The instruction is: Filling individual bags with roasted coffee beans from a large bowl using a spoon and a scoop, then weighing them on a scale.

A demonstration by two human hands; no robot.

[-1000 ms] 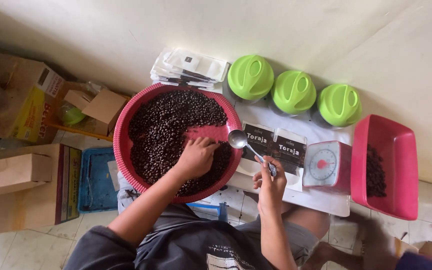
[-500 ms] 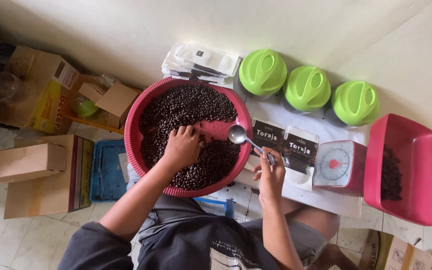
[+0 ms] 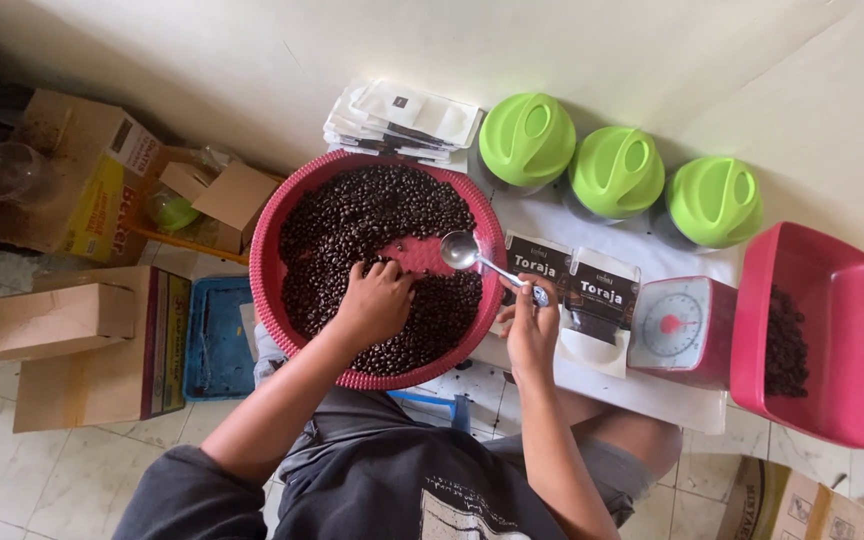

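1 red basin (image 3: 270, 300) of coffee beans (image 3: 352, 215)

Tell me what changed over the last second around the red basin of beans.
The left hand slid a little across the dark beans in the round red basin, fingers curling into them. The right hand kept holding the metal spoon over the rim. Green-lidded jars, scale and red tub stayed put.

Soft, even daylight fills the scene — no hard glare, only a dull sheen on the three lime-green plastic jar lids (image 3: 615, 172) and the bowl of the metal spoon (image 3: 460, 250). Shadow gathers along the pale wall (image 3: 252, 60) at upper left. Focus holds sharp across the middle — straight lines bow slightly toward the wide-angle edges.
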